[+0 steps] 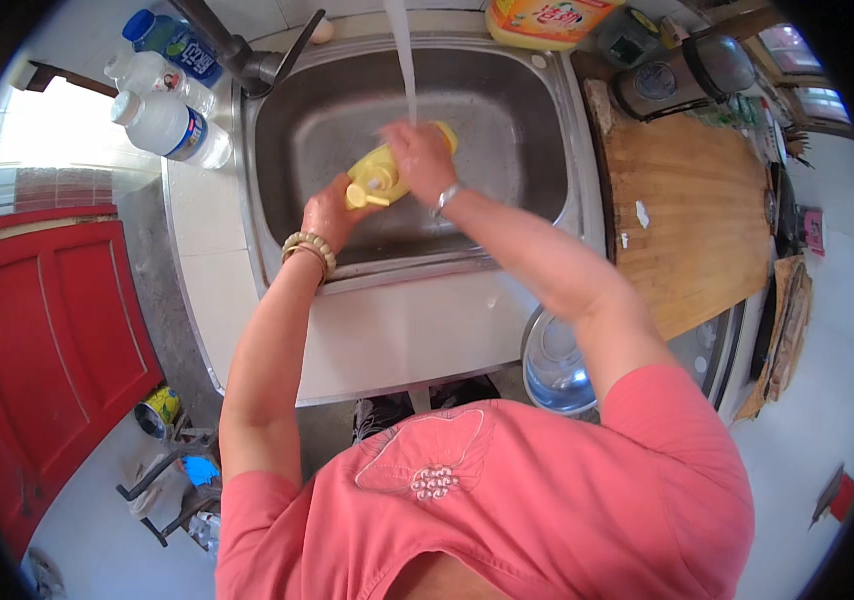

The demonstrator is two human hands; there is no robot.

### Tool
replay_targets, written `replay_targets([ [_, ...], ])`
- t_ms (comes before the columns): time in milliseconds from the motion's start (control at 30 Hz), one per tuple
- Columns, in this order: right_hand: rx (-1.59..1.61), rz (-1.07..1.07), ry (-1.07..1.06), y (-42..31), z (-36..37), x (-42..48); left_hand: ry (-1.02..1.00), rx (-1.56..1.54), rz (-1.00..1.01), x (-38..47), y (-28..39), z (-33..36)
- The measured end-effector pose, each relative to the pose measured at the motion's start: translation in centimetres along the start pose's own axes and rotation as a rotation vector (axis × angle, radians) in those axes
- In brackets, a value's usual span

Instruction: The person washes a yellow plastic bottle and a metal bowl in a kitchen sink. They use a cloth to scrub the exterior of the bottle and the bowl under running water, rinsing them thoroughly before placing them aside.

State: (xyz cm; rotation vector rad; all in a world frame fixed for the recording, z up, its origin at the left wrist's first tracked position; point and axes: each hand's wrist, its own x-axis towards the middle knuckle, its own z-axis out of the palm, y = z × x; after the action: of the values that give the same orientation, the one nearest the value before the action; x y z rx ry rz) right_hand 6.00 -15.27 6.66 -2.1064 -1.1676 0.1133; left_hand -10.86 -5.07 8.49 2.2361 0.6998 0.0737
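Over the stainless steel sink (524, 150), a yellow plastic pump bottle (374, 163) lies tilted between both hands. My left hand (328, 211) grips its lower-left side, close to the pump head. Across the bottle's body rests my right hand (421, 161), slightly blurred, with its fingers over the upper side. A stream of tap water (403, 56) falls from above and reaches the fingers of my right hand. Part of the bottle is hidden beneath that hand.
Several plastic bottles (160, 129) stand left of the dark faucet (250, 67). A large detergent jug (547, 22) sits behind the sink. To the right are a wooden board (689, 202) and a glass jar (686, 79). A clear water jug (556, 360) is below the counter's front edge.
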Motion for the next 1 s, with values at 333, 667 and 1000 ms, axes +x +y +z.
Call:
replay_targets([
  [333,0.484,0.519,0.054,4.3,-0.8,1.7,0.101,-0.166,-0.135,1.1,3.5,1.4],
  [667,0.440,0.597,0.370,2.1,-6.8,0.3,0.108,0.056,-0.125,4.2,9.8,2.4],
  [1000,0.314,0.576,0.437,-1.4,-5.0,-1.2,0.111,0.049,-0.100,4.7,9.2,3.1],
])
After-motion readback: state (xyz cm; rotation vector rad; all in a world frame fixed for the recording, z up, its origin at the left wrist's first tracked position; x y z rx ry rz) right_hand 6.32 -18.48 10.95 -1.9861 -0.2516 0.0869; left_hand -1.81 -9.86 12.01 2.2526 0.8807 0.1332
